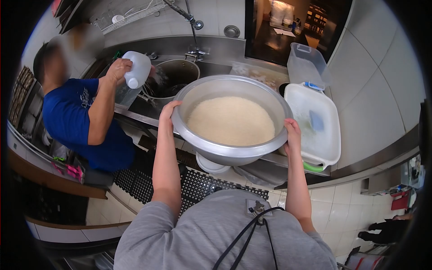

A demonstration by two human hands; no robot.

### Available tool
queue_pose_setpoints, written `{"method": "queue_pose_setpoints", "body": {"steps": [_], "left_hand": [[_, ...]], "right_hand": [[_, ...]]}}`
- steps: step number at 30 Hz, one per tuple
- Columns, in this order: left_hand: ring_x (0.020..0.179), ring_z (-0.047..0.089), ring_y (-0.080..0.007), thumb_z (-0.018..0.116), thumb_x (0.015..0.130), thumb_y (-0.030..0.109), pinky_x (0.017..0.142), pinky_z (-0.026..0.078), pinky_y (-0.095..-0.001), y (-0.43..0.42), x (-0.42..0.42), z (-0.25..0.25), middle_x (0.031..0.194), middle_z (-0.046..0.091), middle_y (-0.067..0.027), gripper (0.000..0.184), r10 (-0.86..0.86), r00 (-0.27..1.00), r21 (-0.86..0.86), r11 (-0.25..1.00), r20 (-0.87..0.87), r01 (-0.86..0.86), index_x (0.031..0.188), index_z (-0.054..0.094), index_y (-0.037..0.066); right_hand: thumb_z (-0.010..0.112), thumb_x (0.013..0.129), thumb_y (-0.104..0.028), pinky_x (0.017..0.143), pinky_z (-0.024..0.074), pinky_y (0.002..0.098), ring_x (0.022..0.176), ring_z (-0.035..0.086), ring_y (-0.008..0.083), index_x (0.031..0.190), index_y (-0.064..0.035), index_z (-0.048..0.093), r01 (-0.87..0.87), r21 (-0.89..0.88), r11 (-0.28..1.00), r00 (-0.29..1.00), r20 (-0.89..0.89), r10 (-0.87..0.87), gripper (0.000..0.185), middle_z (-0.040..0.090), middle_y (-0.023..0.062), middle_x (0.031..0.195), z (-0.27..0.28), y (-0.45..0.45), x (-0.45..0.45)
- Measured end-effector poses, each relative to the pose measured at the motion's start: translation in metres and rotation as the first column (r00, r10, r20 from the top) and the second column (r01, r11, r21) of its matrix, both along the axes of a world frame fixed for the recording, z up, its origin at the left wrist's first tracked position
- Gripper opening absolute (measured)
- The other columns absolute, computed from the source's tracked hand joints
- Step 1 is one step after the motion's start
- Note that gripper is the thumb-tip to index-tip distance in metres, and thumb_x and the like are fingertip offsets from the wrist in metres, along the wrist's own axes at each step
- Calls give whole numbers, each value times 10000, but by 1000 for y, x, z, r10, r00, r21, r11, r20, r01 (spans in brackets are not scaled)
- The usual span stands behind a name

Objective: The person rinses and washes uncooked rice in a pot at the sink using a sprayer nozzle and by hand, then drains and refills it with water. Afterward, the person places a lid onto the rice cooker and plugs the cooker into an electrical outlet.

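Note:
Between my two hands is a large round metal basin (204, 143) with a wide rim, held in front of me at the sink's edge. Pale grains that look like rice (231, 120) cover its bottom. My left hand (168, 112) grips the rim on the left side, fingers mostly hidden beneath it. On the right side, my right hand (291, 135) is closed around the rim, its thumb on the outside. The basin is roughly level, and its underside is partly out of sight.
At left, a co-worker in a blue shirt (67, 110) tilts a white plastic jug (137, 69) beside a big pot (191, 67) in the sink. A white tub (334, 126) with a blue sponge (316, 120) and a clear bin (308, 60) stand right. A black mat (202, 189) covers the floor.

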State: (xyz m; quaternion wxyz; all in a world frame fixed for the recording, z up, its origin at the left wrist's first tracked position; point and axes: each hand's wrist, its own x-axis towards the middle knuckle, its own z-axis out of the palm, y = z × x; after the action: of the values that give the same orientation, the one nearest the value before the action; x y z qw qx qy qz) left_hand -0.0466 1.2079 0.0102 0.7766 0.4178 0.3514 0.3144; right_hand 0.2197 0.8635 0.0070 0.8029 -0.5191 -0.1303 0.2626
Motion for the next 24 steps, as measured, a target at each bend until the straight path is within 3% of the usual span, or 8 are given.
{"method": "queue_pose_setpoints", "body": {"steps": [3,5,6,8,11,15,21,24], "left_hand": [[787,583,-226,594,711,102,733,466,-323,-18,-3,9,886,598,-120,262,29,998,-87,996,-48,-34,937,559,-26],[814,580,-237,592,705,83,742,462,-338,-48,-10,11,926,587,-123,307,224,974,92,971,-40,-220,981,529,-38],[812,578,-239,591,703,72,738,463,-337,-68,-10,14,929,581,-125,318,280,960,107,955,-1,-278,990,516,-45],[776,571,-231,577,688,36,694,461,-323,-99,-4,28,896,573,-126,322,373,926,103,921,52,-376,985,499,-61],[747,563,-220,558,670,19,655,450,-316,-84,0,27,876,569,-126,310,366,930,114,926,-25,-361,963,504,-67],[746,558,-224,548,639,8,648,441,-322,-46,27,13,851,559,-131,276,390,915,157,915,-107,-371,899,514,-78],[768,553,-243,558,611,10,662,444,-336,-1,70,-15,867,559,-146,336,380,924,102,919,36,-381,926,484,-77],[765,554,-246,548,605,11,658,443,-334,-10,73,-25,890,554,-150,366,361,931,102,926,42,-364,952,463,-73]], "right_hand": [[516,842,-114,577,443,221,721,534,95,966,-69,515,31,-6,999,999,11,-31,131,550,32,838,-4,0,0],[524,838,-112,555,452,224,730,537,99,1010,-80,493,-29,-83,996,1000,7,29,178,542,39,864,14,-15,-26],[532,834,-111,532,461,228,738,539,104,1054,-91,472,-92,-164,982,996,-7,92,229,534,46,891,23,-21,-39],[536,833,-114,525,473,230,746,546,108,1086,-99,449,-114,-103,988,993,-22,113,268,533,46,903,33,-17,-57],[555,819,-102,570,502,258,781,554,130,1112,-100,428,-185,-47,982,979,-97,180,320,521,50,947,40,-9,-55],[550,810,-81,610,499,308,824,548,164,1106,-98,427,-145,-75,987,989,-43,142,320,516,75,966,31,19,-30],[599,758,-77,542,465,276,730,539,148,1035,-97,487,-101,-87,991,993,-71,95,299,509,62,912,11,62,7],[581,764,-64,570,471,290,760,542,158,1017,-93,497,-48,-114,992,992,-125,33,268,518,62,927,2,65,5]]}}
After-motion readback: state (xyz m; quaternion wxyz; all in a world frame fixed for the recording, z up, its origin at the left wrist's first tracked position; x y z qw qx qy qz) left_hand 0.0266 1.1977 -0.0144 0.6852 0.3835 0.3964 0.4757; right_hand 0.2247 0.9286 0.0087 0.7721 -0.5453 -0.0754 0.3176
